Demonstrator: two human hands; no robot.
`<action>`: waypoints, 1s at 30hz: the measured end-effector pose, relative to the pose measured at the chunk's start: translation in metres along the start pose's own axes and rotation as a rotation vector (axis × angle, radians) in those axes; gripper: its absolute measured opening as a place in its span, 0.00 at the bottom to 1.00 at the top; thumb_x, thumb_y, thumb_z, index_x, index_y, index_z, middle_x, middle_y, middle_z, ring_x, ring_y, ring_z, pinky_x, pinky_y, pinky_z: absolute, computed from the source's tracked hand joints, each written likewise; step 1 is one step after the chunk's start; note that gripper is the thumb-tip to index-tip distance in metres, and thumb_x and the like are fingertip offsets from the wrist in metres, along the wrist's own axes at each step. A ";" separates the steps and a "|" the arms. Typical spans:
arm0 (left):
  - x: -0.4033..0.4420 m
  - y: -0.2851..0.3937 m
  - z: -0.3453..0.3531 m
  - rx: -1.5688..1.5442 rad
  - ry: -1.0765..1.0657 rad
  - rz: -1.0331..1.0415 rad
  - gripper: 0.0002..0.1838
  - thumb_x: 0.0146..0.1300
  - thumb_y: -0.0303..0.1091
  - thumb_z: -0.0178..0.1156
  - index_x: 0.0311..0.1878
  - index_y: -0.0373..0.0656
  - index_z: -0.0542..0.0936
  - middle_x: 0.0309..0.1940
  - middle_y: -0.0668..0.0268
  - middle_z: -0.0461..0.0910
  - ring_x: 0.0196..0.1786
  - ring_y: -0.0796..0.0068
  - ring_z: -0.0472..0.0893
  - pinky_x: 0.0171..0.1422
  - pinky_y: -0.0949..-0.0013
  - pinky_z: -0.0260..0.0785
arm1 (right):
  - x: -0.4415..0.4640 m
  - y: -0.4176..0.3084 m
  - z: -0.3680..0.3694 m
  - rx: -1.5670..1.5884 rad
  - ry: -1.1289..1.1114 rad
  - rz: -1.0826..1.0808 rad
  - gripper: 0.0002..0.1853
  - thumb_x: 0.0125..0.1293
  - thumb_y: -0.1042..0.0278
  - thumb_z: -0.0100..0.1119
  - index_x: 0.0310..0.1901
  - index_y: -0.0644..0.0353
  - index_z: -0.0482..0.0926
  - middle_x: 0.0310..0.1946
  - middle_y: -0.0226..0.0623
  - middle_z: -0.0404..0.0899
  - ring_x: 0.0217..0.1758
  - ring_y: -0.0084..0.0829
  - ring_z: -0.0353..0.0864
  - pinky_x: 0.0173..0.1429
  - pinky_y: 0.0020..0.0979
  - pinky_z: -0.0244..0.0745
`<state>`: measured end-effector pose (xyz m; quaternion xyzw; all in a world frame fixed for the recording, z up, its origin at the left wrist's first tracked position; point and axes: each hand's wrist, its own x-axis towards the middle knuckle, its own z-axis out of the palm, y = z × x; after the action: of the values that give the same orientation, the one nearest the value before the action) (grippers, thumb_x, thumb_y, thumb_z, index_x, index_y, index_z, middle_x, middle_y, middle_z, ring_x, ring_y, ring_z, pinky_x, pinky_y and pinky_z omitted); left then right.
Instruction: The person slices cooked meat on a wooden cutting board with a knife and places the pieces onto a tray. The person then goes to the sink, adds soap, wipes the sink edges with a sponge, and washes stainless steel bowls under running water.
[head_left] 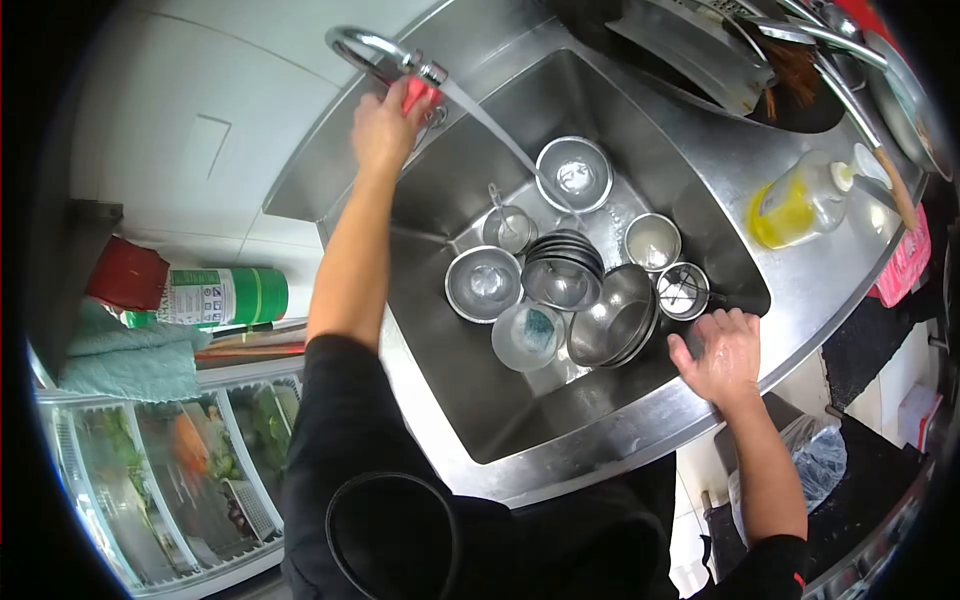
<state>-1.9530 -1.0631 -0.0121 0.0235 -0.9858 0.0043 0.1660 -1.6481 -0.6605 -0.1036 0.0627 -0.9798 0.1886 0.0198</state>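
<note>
My left hand point(384, 135) reaches up to the chrome tap point(375, 45), its fingers closed on a red piece point(422, 96) just below the spout; whether this is the tap's handle I cannot tell. A stream of water point(500, 135) runs from the spout into the steel sink point(450, 400). My right hand point(725, 355) rests on the sink's front rim, fingers apart, holding nothing. Nearest to it is a small metal cup point(683, 291) with a thin utensil inside. Metal bowls point(483, 284), a stack of bowls point(562, 270) and a pale bowl with a green scouring pad point(540, 326) sit in the sink.
A pump bottle of yellow liquid point(790, 205) stands on the right counter. Behind it lie pans and long-handled utensils point(850, 95). At left are a green-and-white canister point(230, 297), a folded cloth point(140, 355) and a glass-topped case of vegetables point(180, 460).
</note>
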 end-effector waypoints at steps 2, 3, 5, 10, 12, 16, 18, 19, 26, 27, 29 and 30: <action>0.000 -0.016 0.027 -0.166 0.124 -0.009 0.26 0.66 0.57 0.61 0.66 0.62 0.76 0.52 0.47 0.78 0.59 0.47 0.77 0.62 0.51 0.71 | 0.003 -0.002 -0.004 -0.022 -0.009 -0.002 0.21 0.56 0.45 0.65 0.24 0.57 0.80 0.26 0.38 0.78 0.36 0.40 0.75 0.48 0.42 0.64; -0.010 -0.039 0.053 -0.270 0.171 -0.039 0.27 0.66 0.57 0.61 0.66 0.62 0.75 0.52 0.46 0.78 0.59 0.46 0.77 0.62 0.51 0.71 | 0.003 0.000 -0.001 0.009 0.036 -0.009 0.21 0.56 0.45 0.65 0.22 0.57 0.79 0.26 0.38 0.78 0.35 0.41 0.75 0.48 0.42 0.64; -0.032 -0.097 0.079 -0.145 -0.012 -0.129 0.29 0.66 0.57 0.62 0.69 0.63 0.74 0.53 0.45 0.78 0.59 0.45 0.77 0.62 0.50 0.71 | 0.002 -0.002 0.001 -0.026 0.008 0.001 0.21 0.56 0.46 0.65 0.22 0.57 0.79 0.26 0.38 0.78 0.36 0.41 0.75 0.48 0.42 0.64; -0.057 -0.131 0.034 -0.090 -0.036 -0.320 0.28 0.67 0.60 0.59 0.66 0.60 0.76 0.53 0.47 0.79 0.57 0.44 0.78 0.62 0.49 0.70 | 0.004 -0.005 0.001 -0.035 -0.007 -0.001 0.19 0.55 0.46 0.66 0.23 0.55 0.80 0.26 0.37 0.79 0.37 0.41 0.76 0.50 0.41 0.64; -0.037 -0.143 0.053 -0.048 -0.096 -0.425 0.28 0.66 0.61 0.58 0.64 0.58 0.78 0.53 0.49 0.80 0.57 0.45 0.79 0.62 0.49 0.71 | 0.006 -0.008 0.001 -0.081 -0.007 -0.015 0.19 0.56 0.46 0.65 0.23 0.55 0.80 0.26 0.36 0.79 0.37 0.41 0.75 0.49 0.41 0.64; -0.002 -0.050 0.062 -0.060 -0.060 -0.259 0.26 0.65 0.61 0.59 0.54 0.50 0.81 0.52 0.52 0.83 0.55 0.47 0.81 0.60 0.50 0.73 | 0.007 -0.015 -0.002 -0.113 -0.061 -0.007 0.20 0.58 0.45 0.63 0.23 0.55 0.79 0.26 0.36 0.78 0.37 0.40 0.75 0.49 0.42 0.64; 0.028 -0.058 0.057 -0.103 -0.164 -0.198 0.26 0.65 0.61 0.59 0.52 0.49 0.81 0.50 0.52 0.82 0.53 0.47 0.82 0.58 0.50 0.74 | 0.008 -0.011 0.000 -0.136 -0.038 -0.026 0.20 0.58 0.45 0.63 0.23 0.55 0.79 0.26 0.36 0.78 0.37 0.40 0.75 0.49 0.42 0.64; 0.032 -0.062 0.058 -0.113 -0.227 -0.158 0.26 0.66 0.61 0.59 0.52 0.48 0.81 0.49 0.52 0.82 0.51 0.46 0.82 0.57 0.50 0.75 | 0.004 -0.010 0.002 -0.133 -0.036 -0.028 0.21 0.58 0.45 0.63 0.23 0.55 0.79 0.26 0.36 0.78 0.36 0.40 0.75 0.49 0.42 0.63; -0.010 -0.120 0.046 -0.080 -0.166 -0.066 0.27 0.69 0.60 0.54 0.48 0.42 0.81 0.47 0.47 0.82 0.51 0.44 0.82 0.54 0.47 0.74 | 0.006 -0.012 -0.004 -0.128 -0.068 -0.004 0.21 0.58 0.44 0.63 0.23 0.55 0.79 0.26 0.35 0.79 0.37 0.41 0.76 0.49 0.42 0.64; -0.024 -0.120 0.047 -0.064 -0.126 -0.139 0.27 0.70 0.60 0.54 0.49 0.42 0.81 0.48 0.47 0.82 0.51 0.44 0.82 0.54 0.47 0.75 | 0.007 -0.012 -0.004 -0.135 -0.060 -0.005 0.21 0.58 0.44 0.63 0.24 0.55 0.79 0.26 0.35 0.79 0.37 0.41 0.76 0.49 0.42 0.64; -0.059 -0.113 0.046 -0.063 -0.110 -0.130 0.26 0.70 0.58 0.53 0.52 0.43 0.80 0.50 0.48 0.81 0.52 0.46 0.82 0.54 0.48 0.75 | 0.005 -0.013 -0.002 -0.144 -0.055 -0.029 0.20 0.59 0.45 0.63 0.24 0.55 0.79 0.27 0.35 0.79 0.37 0.41 0.76 0.48 0.42 0.64; -0.068 -0.128 0.079 -0.080 -0.241 -0.113 0.25 0.69 0.57 0.54 0.51 0.44 0.80 0.51 0.48 0.81 0.51 0.47 0.83 0.55 0.48 0.75 | 0.003 -0.010 0.001 -0.154 -0.076 -0.025 0.20 0.59 0.46 0.62 0.25 0.55 0.80 0.28 0.35 0.79 0.38 0.41 0.76 0.49 0.42 0.64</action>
<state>-1.9084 -1.1888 -0.1089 0.0725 -0.9951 -0.0474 0.0470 -1.6499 -0.6704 -0.1011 0.0805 -0.9906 0.1098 -0.0102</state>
